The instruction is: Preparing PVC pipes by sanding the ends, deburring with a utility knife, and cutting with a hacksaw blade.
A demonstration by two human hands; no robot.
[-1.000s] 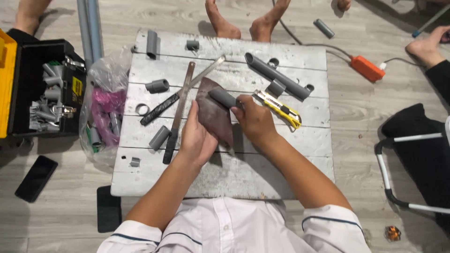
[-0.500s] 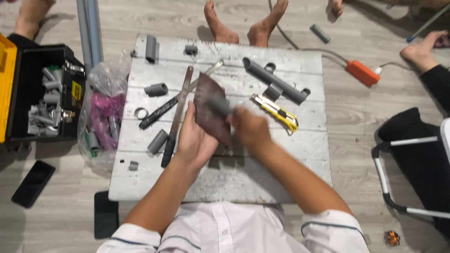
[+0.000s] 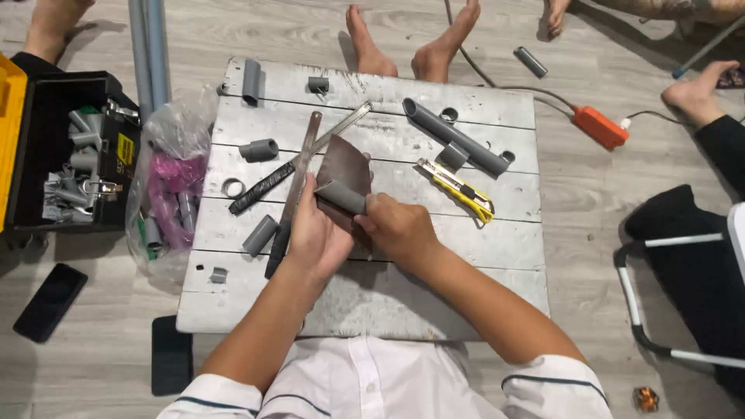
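Starting at the left, a black toolbox (image 3: 70, 147) with a yellow label is seen, then a clear bag (image 3: 172, 186) of pipe bits beside the grey board (image 3: 434, 256). The brown sandpaper sheet (image 3: 345, 167) is backed by the left hand (image 3: 318, 233), fingers closed on it. A short grey pipe (image 3: 340, 197) is gripped by the right hand (image 3: 397, 229) (pressed against the sheet). A yellow knife (image 3: 458, 190) lies nearby; 1 bare strip remains along the board's near edge.

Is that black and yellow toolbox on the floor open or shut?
Open: the toolbox has its yellow lid swung aside, showing grey fittings inside.
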